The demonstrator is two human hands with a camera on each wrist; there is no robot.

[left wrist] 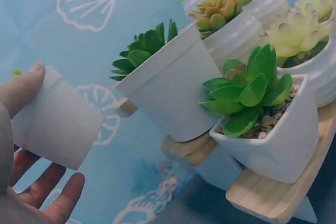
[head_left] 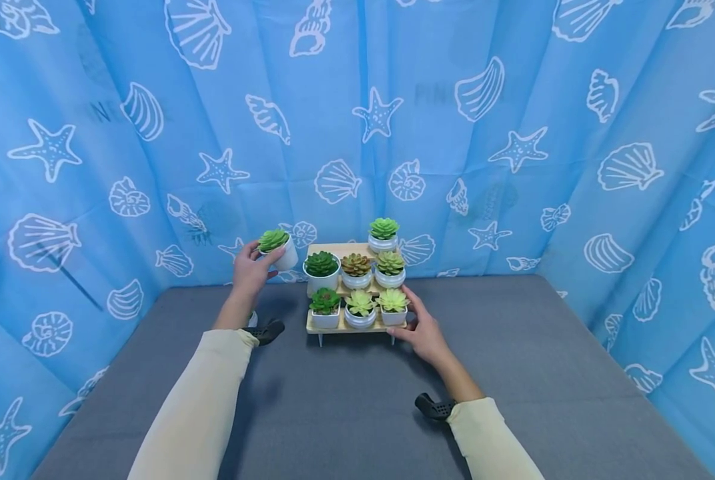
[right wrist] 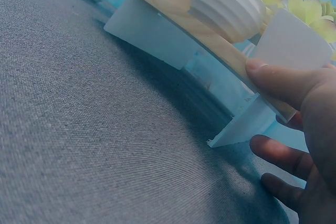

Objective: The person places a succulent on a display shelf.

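Observation:
My left hand (head_left: 249,272) holds up a potted succulent (head_left: 287,257) at the left of a wooden tiered shelf (head_left: 342,250). Thumb and fingers go round its white pot (left wrist: 65,119), which leans in the head view. At the shelf's lower right corner, my right hand (head_left: 427,335) grips the bottom board (right wrist: 210,35), its thumb on the wood's edge. Beside that thumb stands a square pot (right wrist: 294,40) with a pale succulent. Three succulents line the bottom tier and three the middle one. A single bright green succulent (head_left: 384,230) stands at the right end of the top tier.
Another white pot (head_left: 253,319) on the grey table (head_left: 345,407) is mostly hidden behind my left wrist. White legs (right wrist: 236,124) carry the shelf. A blue curtain (head_left: 357,133) with shell and starfish prints hangs behind and along both sides.

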